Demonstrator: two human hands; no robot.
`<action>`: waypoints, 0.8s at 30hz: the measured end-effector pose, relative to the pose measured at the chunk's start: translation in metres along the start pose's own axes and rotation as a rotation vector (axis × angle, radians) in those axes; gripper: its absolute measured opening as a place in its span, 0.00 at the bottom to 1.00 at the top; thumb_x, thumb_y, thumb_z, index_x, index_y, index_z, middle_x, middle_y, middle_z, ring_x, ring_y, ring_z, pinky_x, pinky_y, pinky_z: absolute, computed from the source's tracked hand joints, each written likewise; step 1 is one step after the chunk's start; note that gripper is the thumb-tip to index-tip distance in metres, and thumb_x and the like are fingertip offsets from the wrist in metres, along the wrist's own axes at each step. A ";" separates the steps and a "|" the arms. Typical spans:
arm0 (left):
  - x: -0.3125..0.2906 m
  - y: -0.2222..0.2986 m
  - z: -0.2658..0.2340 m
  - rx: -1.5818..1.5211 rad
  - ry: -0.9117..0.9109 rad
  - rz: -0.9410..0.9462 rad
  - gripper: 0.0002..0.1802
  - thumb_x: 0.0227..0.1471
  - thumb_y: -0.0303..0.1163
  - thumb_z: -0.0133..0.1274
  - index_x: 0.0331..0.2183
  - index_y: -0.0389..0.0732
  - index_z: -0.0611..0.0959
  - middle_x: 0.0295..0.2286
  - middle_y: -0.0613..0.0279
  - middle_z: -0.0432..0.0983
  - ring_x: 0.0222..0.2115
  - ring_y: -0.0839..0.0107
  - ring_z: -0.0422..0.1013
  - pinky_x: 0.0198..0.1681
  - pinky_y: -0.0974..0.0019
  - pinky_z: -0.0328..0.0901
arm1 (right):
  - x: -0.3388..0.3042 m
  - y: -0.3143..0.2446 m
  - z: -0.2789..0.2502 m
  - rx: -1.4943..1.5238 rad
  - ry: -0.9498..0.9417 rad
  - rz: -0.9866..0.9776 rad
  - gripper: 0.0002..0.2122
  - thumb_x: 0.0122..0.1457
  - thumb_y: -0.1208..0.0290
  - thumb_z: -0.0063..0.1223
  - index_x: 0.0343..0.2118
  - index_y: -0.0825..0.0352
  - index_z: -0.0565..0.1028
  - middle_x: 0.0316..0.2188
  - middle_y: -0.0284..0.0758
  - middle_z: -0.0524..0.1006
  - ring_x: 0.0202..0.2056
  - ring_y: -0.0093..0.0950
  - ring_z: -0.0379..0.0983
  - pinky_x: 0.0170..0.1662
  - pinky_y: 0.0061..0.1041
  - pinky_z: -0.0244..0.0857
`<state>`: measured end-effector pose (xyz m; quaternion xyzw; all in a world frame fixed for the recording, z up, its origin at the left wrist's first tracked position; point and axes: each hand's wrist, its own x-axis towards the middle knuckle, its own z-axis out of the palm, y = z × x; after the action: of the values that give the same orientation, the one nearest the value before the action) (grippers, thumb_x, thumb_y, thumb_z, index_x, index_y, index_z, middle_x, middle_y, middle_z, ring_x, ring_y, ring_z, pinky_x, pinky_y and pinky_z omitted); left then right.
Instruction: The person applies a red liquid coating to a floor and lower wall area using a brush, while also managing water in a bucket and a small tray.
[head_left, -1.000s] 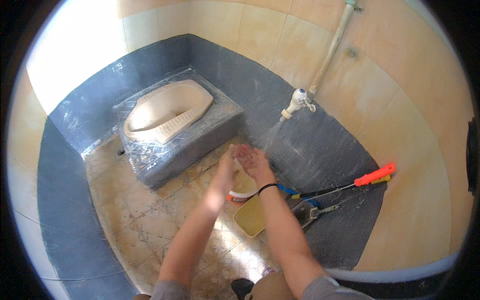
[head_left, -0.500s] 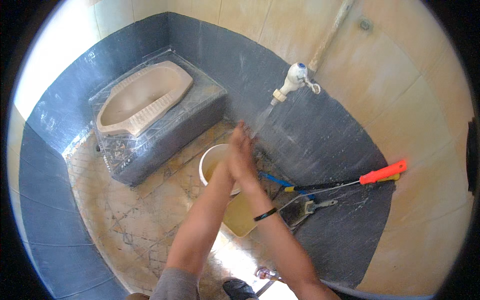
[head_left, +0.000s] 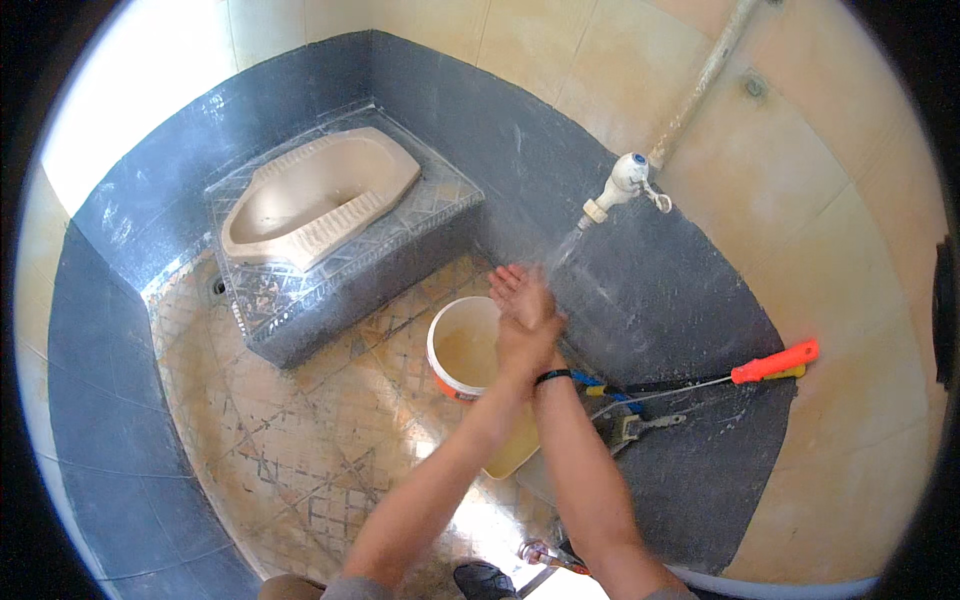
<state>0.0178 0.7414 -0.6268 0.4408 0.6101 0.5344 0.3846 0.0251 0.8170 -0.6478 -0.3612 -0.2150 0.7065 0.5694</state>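
Water runs from a white tap [head_left: 628, 180] on the wall, its stream [head_left: 568, 246] falling toward my hands. My right hand [head_left: 522, 290] is held out below it, palm showing and fingers apart, holding nothing. Around its lower palm and wrist my left hand [head_left: 530, 345] is wrapped. A black band [head_left: 552, 377] circles my right wrist. Just left of my hands stands a white bucket [head_left: 436, 345], cloudy yellowish inside. Below my hands lies a yellowish tray [head_left: 512, 452], partly hidden by my arms.
A beige squat toilet [head_left: 385, 170] is set in a raised tiled step [head_left: 350, 300] at the far left. Against the right wall lean a roller with an orange handle [head_left: 775, 361] and a paintbrush [head_left: 630, 428]. My shoe [head_left: 482, 580] shows at the bottom.
My left hand has slid down from the right hand's palm to its wrist. My right fingers have spread. The whole view has shifted, with the fixtures now further right and lower.
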 end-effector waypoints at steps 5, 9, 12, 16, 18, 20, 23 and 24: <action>0.062 -0.040 -0.026 -0.902 -0.077 -0.366 0.32 0.61 0.45 0.57 0.60 0.41 0.70 0.54 0.47 0.73 0.52 0.58 0.72 0.56 0.55 0.64 | -0.027 0.006 0.021 0.174 -0.015 -0.008 0.19 0.72 0.56 0.39 0.55 0.67 0.67 0.47 0.45 0.78 0.48 0.38 0.75 0.57 0.41 0.69; 0.061 0.030 -0.045 -0.113 -0.010 -0.391 0.23 0.58 0.46 0.59 0.47 0.40 0.83 0.46 0.46 0.80 0.48 0.57 0.76 0.50 0.55 0.69 | -0.037 -0.017 0.033 -0.102 0.009 0.040 0.17 0.70 0.61 0.43 0.55 0.66 0.68 0.45 0.42 0.79 0.47 0.37 0.76 0.56 0.39 0.69; 0.068 0.050 -0.035 0.341 0.087 -0.160 0.21 0.58 0.46 0.56 0.42 0.39 0.86 0.42 0.45 0.82 0.47 0.56 0.77 0.50 0.56 0.69 | -0.067 0.001 0.032 -0.526 0.020 -0.260 0.14 0.65 0.64 0.52 0.49 0.64 0.71 0.42 0.37 0.78 0.44 0.35 0.76 0.52 0.39 0.71; 0.072 -0.034 -0.016 0.295 0.026 0.109 0.22 0.60 0.46 0.51 0.44 0.39 0.86 0.45 0.44 0.81 0.51 0.56 0.75 0.55 0.51 0.66 | -0.058 -0.028 0.019 -0.067 -0.109 0.392 0.13 0.59 0.69 0.60 0.45 0.65 0.73 0.42 0.39 0.77 0.43 0.38 0.77 0.45 0.44 0.75; 0.058 -0.048 -0.015 0.625 -0.008 0.268 0.22 0.61 0.44 0.49 0.46 0.39 0.85 0.48 0.45 0.79 0.55 0.58 0.72 0.58 0.47 0.63 | -0.057 -0.036 0.013 -0.003 -0.137 0.459 0.12 0.59 0.71 0.60 0.44 0.66 0.73 0.41 0.41 0.78 0.42 0.39 0.77 0.46 0.44 0.75; 0.043 -0.036 -0.024 1.009 -0.160 0.388 0.21 0.61 0.41 0.47 0.47 0.38 0.85 0.50 0.48 0.79 0.57 0.60 0.70 0.60 0.45 0.61 | -0.056 -0.040 0.002 -0.042 -0.171 0.536 0.10 0.61 0.71 0.57 0.43 0.69 0.74 0.39 0.43 0.79 0.41 0.39 0.78 0.48 0.45 0.76; 0.002 -0.008 -0.063 1.076 -0.355 0.669 0.20 0.61 0.38 0.47 0.47 0.39 0.85 0.50 0.51 0.79 0.56 0.58 0.70 0.63 0.45 0.58 | -0.006 -0.017 -0.059 -0.056 -0.011 0.326 0.09 0.62 0.71 0.55 0.42 0.68 0.75 0.39 0.42 0.80 0.38 0.36 0.79 0.45 0.42 0.77; -0.013 -0.019 -0.074 0.895 -0.271 0.849 0.19 0.62 0.40 0.48 0.46 0.40 0.85 0.48 0.51 0.80 0.54 0.56 0.72 0.65 0.46 0.57 | 0.018 -0.024 -0.071 0.071 0.070 0.309 0.07 0.63 0.70 0.54 0.40 0.66 0.76 0.39 0.40 0.81 0.35 0.32 0.78 0.40 0.37 0.76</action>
<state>-0.0502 0.7048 -0.6358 0.8264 0.4923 0.2730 -0.0090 0.0930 0.8331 -0.6816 -0.3939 -0.1120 0.7798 0.4735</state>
